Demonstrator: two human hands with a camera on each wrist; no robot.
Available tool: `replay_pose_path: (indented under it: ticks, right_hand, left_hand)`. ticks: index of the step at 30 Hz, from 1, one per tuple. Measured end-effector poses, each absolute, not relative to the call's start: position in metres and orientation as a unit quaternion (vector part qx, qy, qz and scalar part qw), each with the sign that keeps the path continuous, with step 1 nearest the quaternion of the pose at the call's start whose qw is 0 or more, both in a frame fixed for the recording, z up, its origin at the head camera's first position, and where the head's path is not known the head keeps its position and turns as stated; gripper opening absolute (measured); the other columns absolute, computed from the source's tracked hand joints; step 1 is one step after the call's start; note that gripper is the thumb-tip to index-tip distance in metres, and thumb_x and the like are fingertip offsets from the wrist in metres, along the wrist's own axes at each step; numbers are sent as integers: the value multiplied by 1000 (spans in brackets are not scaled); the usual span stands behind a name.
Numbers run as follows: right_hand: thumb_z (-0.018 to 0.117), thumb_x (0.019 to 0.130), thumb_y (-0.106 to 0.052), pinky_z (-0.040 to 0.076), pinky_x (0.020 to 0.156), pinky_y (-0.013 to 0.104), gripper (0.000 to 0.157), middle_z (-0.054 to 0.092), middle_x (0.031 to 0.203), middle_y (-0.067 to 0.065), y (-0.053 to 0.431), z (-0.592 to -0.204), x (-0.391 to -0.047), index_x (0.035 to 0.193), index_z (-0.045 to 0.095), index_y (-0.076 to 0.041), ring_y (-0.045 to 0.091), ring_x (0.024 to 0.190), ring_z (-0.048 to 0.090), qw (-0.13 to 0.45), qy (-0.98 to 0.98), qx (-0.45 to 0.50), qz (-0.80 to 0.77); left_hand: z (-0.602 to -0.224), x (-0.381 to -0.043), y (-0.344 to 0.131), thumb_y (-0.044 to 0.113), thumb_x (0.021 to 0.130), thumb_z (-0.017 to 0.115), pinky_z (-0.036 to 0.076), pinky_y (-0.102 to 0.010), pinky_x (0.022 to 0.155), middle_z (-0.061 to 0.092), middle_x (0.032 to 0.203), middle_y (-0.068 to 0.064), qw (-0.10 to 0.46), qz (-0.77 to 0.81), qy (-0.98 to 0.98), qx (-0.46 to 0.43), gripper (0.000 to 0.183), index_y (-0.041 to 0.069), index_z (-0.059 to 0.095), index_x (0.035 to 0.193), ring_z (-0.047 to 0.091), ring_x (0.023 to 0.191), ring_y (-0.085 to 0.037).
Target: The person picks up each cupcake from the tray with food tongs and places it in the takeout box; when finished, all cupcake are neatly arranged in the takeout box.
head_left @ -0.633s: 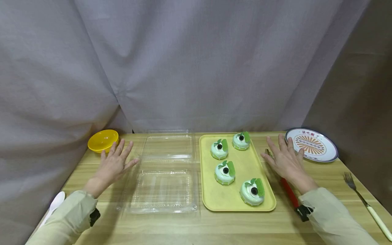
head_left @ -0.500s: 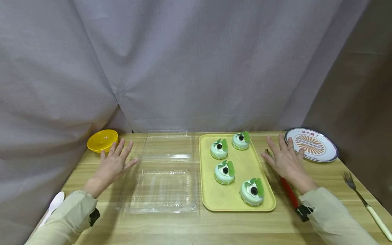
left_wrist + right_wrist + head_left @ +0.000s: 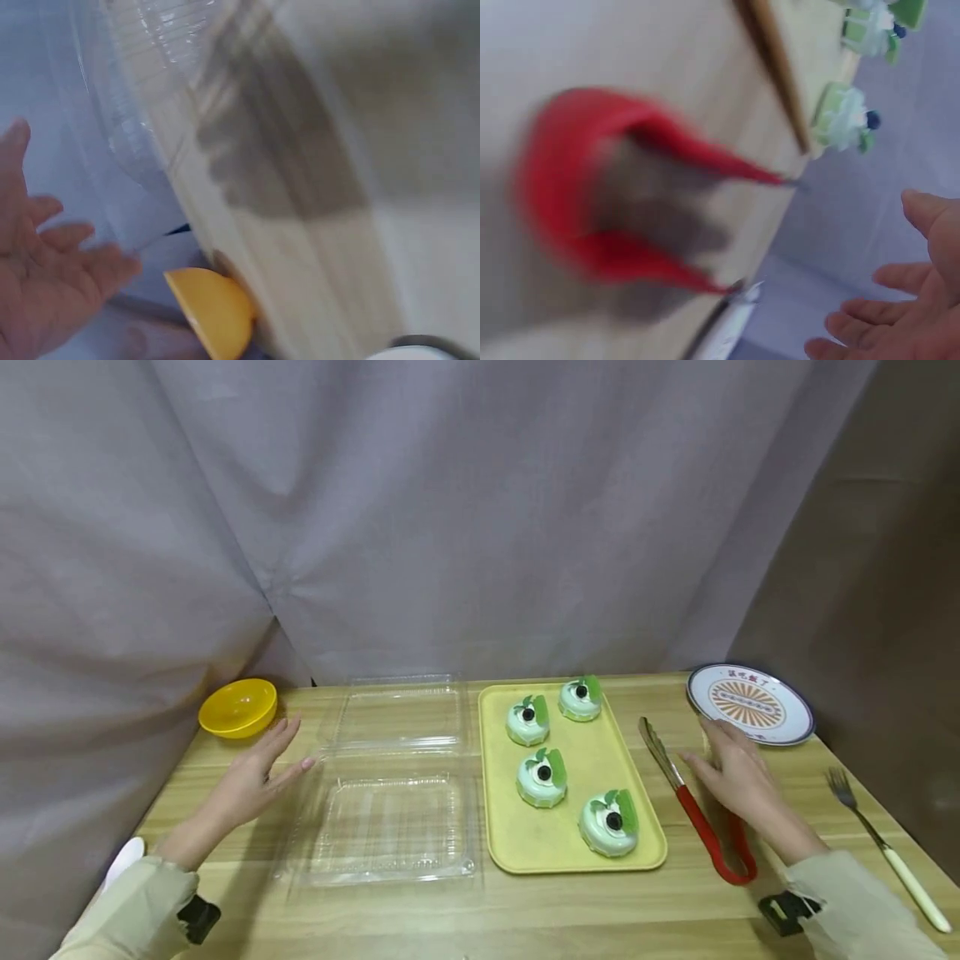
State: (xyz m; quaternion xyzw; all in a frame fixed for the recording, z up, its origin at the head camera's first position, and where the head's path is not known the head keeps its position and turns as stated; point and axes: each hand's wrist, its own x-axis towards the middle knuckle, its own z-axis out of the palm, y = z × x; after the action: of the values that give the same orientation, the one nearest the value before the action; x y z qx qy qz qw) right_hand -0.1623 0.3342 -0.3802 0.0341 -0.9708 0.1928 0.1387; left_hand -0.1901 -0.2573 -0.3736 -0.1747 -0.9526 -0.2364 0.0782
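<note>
My left hand (image 3: 243, 785) hovers with fingers extended, left of a clear plastic hinged box (image 3: 390, 875) whose lid (image 3: 405, 714) lies back, away from me. It holds nothing; in the left wrist view the palm (image 3: 52, 289) shows. On the right, my right hand (image 3: 738, 772) is held above red-handled tongs (image 3: 697, 818), partly covering one arm of them. Its fingers (image 3: 874, 307) are spread and hold nothing in the right wrist view. Between the hands, a yellow tray (image 3: 517, 847) carries several mint-green cakes (image 3: 542, 778), each topped with cream, a dark berry and green leaves.
A yellow bowl (image 3: 238, 708) stands at the back left. Near the left sleeve lies a white spoon (image 3: 126, 857), partly hidden. At the back right is a patterned plate (image 3: 750, 703); a fork (image 3: 888, 852) with a cream handle lies along the right table edge.
Both hands have turned from palm-down to more edge-on and moved slightly outward. The right hand's shift uncovers more of the tongs. The head view has shifted a little.
</note>
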Motion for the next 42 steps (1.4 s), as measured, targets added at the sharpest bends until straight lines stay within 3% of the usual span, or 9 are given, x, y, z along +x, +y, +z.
replay_pose_path:
  ticks: [8, 12, 16, 23, 26, 30, 33, 37, 42]
  right_hand:
    - [62, 90, -53, 48, 68, 54, 81, 50, 100, 43, 379, -400, -122, 123, 45, 19, 51, 89, 49, 23, -988, -45, 143]
    - [67, 83, -60, 38, 53, 31, 78, 50, 81, 22, 379, -407, -120, 104, 46, 12, 32, 74, 47, -10, -987, -66, 146]
    - [71, 80, -60, 36, 51, 29, 84, 49, 80, 22, 374, -410, -123, 107, 44, 15, 30, 71, 46, -17, -987, -70, 147]
    - [75, 81, -45, 33, 48, 30, 57, 45, 72, 11, 362, -408, -135, 90, 46, 3, 24, 64, 44, -3, -987, -54, 153]
    - [72, 86, -38, 33, 49, 30, 52, 43, 69, 8, 358, -404, -139, 101, 51, 7, 21, 61, 42, -11, -981, -41, 189]
    - [71, 88, -20, 49, 60, 35, 67, 57, 95, 33, 362, -392, -137, 133, 40, 19, 35, 79, 58, 5, -965, 9, 262]
    - [72, 88, -13, 53, 70, 28, 73, 51, 124, 39, 370, -381, -132, 142, 32, 16, 21, 100, 62, 16, -952, 56, 302]
    - [75, 84, -10, 45, 70, 7, 72, 58, 128, 8, 384, -370, -126, 145, 38, 4, -19, 97, 48, 23, -941, 119, 316]
    - [83, 74, -5, 35, 78, -2, 70, 42, 124, -37, 398, -373, -114, 136, 52, -4, -22, 103, 43, 59, -936, 210, 277]
  left_hand:
    - [-390, -190, -259, 17, 95, 65, 45, -54, 100, 32, 149, -37, -40, -399, -887, -229, 68, -13, 31, 145, 41, 130, -55]
    - [-396, -192, -256, 10, 92, 66, 50, -46, 98, 36, 145, -39, -69, -437, -865, -238, 66, -19, 33, 141, 44, 127, -55]
    - [-400, -193, -254, 9, 92, 66, 54, -23, 95, 38, 143, -40, -88, -464, -849, -235, 64, -20, 34, 140, 49, 125, -51]
    - [-401, -183, -262, 6, 92, 64, 52, -10, 87, 32, 144, -41, -104, -519, -825, -198, 65, -21, 30, 140, 57, 110, 10]
    - [-400, -177, -268, 5, 92, 64, 53, -9, 85, 30, 145, -41, -102, -523, -827, -179, 65, -22, 30, 141, 55, 105, 16]
    - [-399, -175, -270, 6, 92, 65, 53, -10, 85, 30, 146, -39, -102, -519, -832, -169, 66, -21, 29, 141, 56, 104, 17]
    - [-398, -175, -270, 7, 92, 65, 53, -11, 85, 31, 146, -38, -100, -516, -834, -165, 66, -20, 30, 141, 56, 104, 16]
    - [-398, -174, -271, 7, 92, 65, 54, -11, 85, 31, 146, -37, -99, -515, -836, -161, 66, -19, 30, 142, 56, 103, 16]
    - [-397, -174, -271, 5, 92, 65, 53, -10, 84, 31, 145, -39, -96, -515, -836, -167, 65, -21, 30, 141, 56, 103, 17]
